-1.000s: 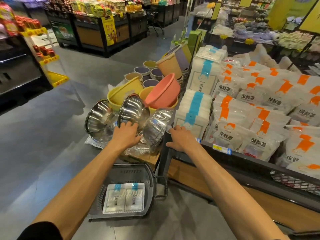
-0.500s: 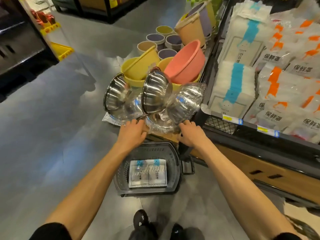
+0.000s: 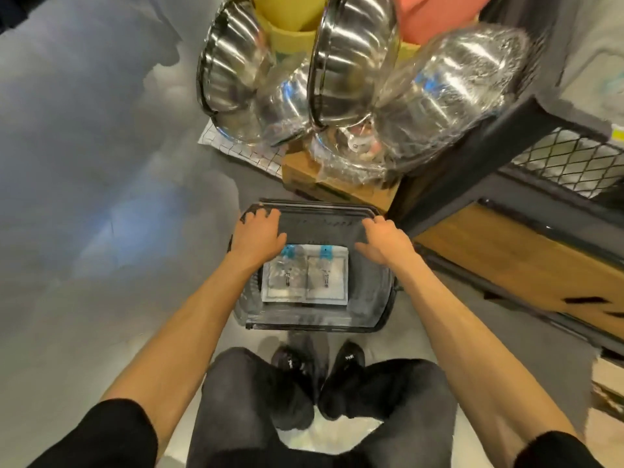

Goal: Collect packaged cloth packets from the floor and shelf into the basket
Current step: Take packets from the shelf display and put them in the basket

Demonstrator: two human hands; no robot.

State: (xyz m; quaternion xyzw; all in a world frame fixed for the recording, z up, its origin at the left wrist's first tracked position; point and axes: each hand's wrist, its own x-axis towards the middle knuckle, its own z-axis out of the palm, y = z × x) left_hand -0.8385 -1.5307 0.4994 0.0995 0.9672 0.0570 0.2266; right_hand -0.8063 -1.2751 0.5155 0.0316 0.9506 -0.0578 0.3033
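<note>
Black shoes (image 3: 293,363) are seen nearest, just short of a dark basket (image 3: 376,298) set on the grey floor (image 3: 101,197). Two cloth packets (image 3: 305,280) with blue tabs are laid flat, side by side, on the basket's bottom. The left hand (image 3: 261,231) and right hand (image 3: 383,239) are held over the basket's far end, fingers spread and relaxed, nothing grasped. Beyond, plastic-wrapped steel bowls (image 3: 354,62) are piled on a cardboard box (image 3: 351,194) beside a black shelf (image 3: 472,157).
</note>
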